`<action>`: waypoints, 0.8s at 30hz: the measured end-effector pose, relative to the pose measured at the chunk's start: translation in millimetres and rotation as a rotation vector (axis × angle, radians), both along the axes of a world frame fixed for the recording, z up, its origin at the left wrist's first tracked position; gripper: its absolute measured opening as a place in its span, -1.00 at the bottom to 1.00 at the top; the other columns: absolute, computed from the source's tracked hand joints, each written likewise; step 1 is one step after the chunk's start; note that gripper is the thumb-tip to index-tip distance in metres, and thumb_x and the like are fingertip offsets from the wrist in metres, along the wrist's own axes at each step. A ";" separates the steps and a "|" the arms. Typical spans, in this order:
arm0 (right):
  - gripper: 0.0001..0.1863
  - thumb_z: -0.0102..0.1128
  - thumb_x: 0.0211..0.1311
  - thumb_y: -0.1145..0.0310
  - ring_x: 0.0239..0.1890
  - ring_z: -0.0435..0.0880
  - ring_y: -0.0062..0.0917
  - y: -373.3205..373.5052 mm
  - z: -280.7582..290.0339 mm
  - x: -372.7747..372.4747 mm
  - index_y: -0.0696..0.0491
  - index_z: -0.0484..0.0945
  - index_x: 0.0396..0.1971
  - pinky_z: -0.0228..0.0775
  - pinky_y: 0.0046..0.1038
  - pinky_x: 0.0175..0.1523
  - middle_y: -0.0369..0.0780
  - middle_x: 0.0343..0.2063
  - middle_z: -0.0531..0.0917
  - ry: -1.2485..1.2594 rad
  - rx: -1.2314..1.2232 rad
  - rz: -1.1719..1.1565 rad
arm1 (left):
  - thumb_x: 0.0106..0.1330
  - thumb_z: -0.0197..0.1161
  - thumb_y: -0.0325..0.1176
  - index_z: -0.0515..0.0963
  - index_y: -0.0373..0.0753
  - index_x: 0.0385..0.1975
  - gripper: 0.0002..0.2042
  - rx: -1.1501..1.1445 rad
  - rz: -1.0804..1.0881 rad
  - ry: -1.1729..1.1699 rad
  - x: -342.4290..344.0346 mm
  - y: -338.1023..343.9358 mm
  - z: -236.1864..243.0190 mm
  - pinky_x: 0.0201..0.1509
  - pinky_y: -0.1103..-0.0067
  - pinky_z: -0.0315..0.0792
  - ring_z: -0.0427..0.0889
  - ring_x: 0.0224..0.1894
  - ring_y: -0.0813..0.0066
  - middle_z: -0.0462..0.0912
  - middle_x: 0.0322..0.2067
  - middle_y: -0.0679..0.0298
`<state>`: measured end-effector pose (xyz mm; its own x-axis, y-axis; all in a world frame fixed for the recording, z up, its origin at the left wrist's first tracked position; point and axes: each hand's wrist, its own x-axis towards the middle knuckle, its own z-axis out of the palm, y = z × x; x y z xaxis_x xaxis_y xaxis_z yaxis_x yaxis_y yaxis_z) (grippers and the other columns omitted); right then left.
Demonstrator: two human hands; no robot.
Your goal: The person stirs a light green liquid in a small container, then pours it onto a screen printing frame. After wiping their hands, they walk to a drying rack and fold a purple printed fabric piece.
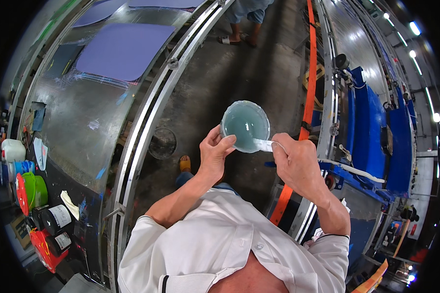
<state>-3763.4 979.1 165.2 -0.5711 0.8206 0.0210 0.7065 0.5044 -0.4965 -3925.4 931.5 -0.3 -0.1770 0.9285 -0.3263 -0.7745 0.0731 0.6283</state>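
A round tub (231,116) with a crusted, whitish rim is held up in front of my chest. Pale blue-green liquid (243,126) lies inside it, shiny on top. My left hand (214,152) grips the tub's near left side, thumb at the rim and fingers curled around the outer wall. From the right, my right hand (298,158) is closed on a white, flat stick (264,145) that crosses the rim and reaches into the tub. Its lower end is hidden in the liquid, so I cannot tell its full shape.
To the left runs a long table with a metal rail (149,105) and purple panels (124,51). Coloured containers (33,191) stand at its near end. Below is a dark bucket (162,143). On the right are an orange strip (309,88) and blue frames (369,129). Another person's legs (243,30) show ahead.
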 end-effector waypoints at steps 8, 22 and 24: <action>-0.79 -0.02 0.31 0.45 -0.68 0.60 -0.64 23.0 -28.8 -31.8 0.28 0.54 -0.32 0.46 -0.54 -0.57 -0.23 -0.68 0.59 0.466 -0.581 -0.395 | 0.20 0.32 -0.36 0.30 -0.46 0.22 -0.40 -0.046 -0.036 0.034 -8.1 5.4 -4.8 0.13 0.45 0.53 0.60 0.00 0.42 0.54 -0.02 0.16; -0.78 0.10 0.05 0.64 -0.52 0.55 -0.14 52.9 -27.9 -25.9 0.10 0.55 -0.27 0.41 -0.22 -0.41 -0.12 -0.57 0.53 0.178 0.135 0.203 | 0.19 0.30 -0.21 0.41 -0.37 0.06 -0.50 -0.016 -0.103 0.034 -38.5 12.1 6.5 0.20 0.36 0.48 0.60 0.00 0.42 0.57 -0.07 0.20; -0.79 0.10 0.05 0.64 -0.52 0.55 -0.14 64.5 -30.6 -29.5 0.10 0.54 -0.28 0.41 -0.21 -0.40 -0.11 -0.56 0.53 0.115 0.344 0.169 | 0.19 0.30 -0.22 0.38 -0.41 0.11 -0.46 0.018 -0.115 0.024 -37.8 12.9 10.8 0.20 0.35 0.48 0.60 0.00 0.42 0.56 -0.06 0.18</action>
